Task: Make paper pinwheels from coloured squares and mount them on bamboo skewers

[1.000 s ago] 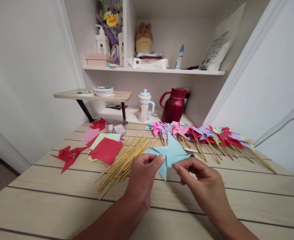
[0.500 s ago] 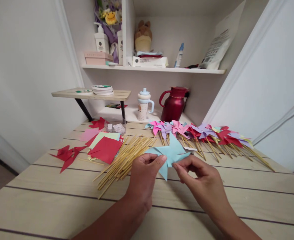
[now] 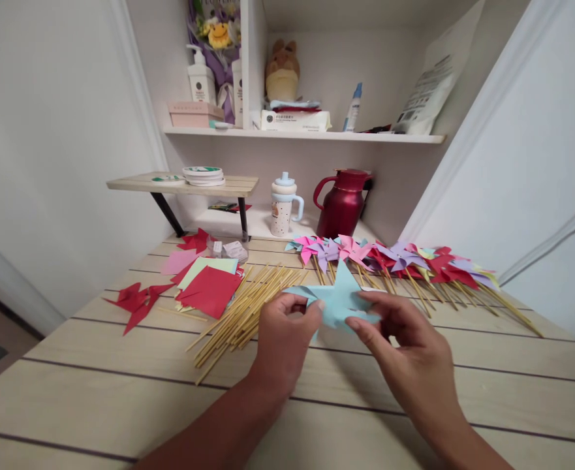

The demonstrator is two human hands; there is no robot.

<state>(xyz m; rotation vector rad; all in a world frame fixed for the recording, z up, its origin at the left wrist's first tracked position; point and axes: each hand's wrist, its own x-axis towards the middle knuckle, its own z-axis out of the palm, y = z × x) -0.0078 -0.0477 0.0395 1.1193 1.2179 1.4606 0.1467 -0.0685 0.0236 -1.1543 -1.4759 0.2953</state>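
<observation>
A light-blue paper pinwheel (image 3: 342, 299) is held above the table between both hands, without a stick visible on it. My left hand (image 3: 290, 329) pinches its left side, thumb on top near the middle. My right hand (image 3: 404, 339) has a blade on the right between thumb and fingers. Just left of my left hand lies a pile of thin wooden sticks (image 3: 241, 316). Beyond the hands, several finished pinwheels on sticks (image 3: 399, 256) lie in a row, in pink, purple, red and yellow.
Square paper sheets (image 3: 209, 292) and a red folded pinwheel (image 3: 138, 301) lie on the left. A clear container (image 3: 231, 249) sits behind them. A spotted cup (image 3: 281, 212) and a red thermos jug (image 3: 343, 205) stand at the back, beside a small raised shelf (image 3: 140, 183).
The light-blue pinwheel has tilted and shifted slightly right. My right hand has moved a little right, and its fingers have changed grip on the right blade.
</observation>
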